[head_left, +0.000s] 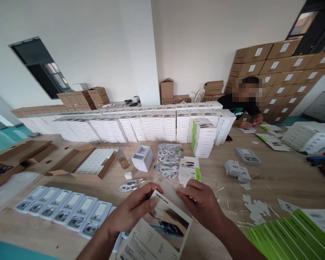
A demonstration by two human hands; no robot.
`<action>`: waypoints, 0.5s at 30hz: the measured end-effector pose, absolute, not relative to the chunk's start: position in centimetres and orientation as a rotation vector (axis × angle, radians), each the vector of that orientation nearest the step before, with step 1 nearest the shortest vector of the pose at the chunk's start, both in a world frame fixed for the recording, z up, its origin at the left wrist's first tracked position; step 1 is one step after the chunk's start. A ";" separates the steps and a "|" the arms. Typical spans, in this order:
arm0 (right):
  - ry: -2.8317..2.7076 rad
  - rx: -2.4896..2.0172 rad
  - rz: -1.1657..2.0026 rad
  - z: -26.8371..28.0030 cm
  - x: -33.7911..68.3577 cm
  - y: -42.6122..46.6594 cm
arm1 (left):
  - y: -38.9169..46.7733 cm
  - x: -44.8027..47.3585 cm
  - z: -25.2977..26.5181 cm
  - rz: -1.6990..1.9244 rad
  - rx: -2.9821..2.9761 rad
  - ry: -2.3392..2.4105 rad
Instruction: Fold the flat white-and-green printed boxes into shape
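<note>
A white printed carton with a product picture on its face is held in front of me, tilted. My left hand grips its upper left edge, thumb on the printed face. At the raised white flap, my right hand pinches the carton's far edge with bent fingers. Just beyond lies a flat carton with a green stripe. Bagged white cables, a loose coiled cable and a white charger are nearby. To the left, a row of trays holds coiled cables and white pieces.
Stacked white boxes form a wall across the table. An opened brown carton of white pieces and a bottle stand left. Green-striped flat cartons and paper scraps lie right. A co-worker sits at the far right.
</note>
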State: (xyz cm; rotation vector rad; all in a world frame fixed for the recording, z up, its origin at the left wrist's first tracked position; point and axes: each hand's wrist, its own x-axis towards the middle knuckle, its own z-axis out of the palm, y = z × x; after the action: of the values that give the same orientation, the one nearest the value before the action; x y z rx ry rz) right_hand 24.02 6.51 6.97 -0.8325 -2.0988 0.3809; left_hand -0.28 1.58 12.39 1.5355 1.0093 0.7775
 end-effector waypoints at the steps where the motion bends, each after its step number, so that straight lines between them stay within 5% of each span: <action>1: -2.156 -0.797 0.267 6.9 24.1 6.4 | 1.5 -0.2 12.4 0.790 1.526 1.003; 4: -2.167 -0.730 0.253 6.7 24.5 6.4 | 1.5 -0.1 12.3 0.806 1.594 1.009; 12: -1.342 -0.818 1.668 5.8 23.3 6.6 | 0.8 -0.5 12.0 0.745 2.002 1.187; 15: -1.358 -0.815 1.837 5.3 23.0 6.6 | 0.6 -0.5 11.4 0.748 1.982 1.199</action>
State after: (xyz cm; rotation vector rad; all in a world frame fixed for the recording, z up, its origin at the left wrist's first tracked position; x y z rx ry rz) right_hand 23.01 6.56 5.33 -0.8147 -1.3581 1.8373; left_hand -0.51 0.56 11.38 1.9820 1.1990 0.7482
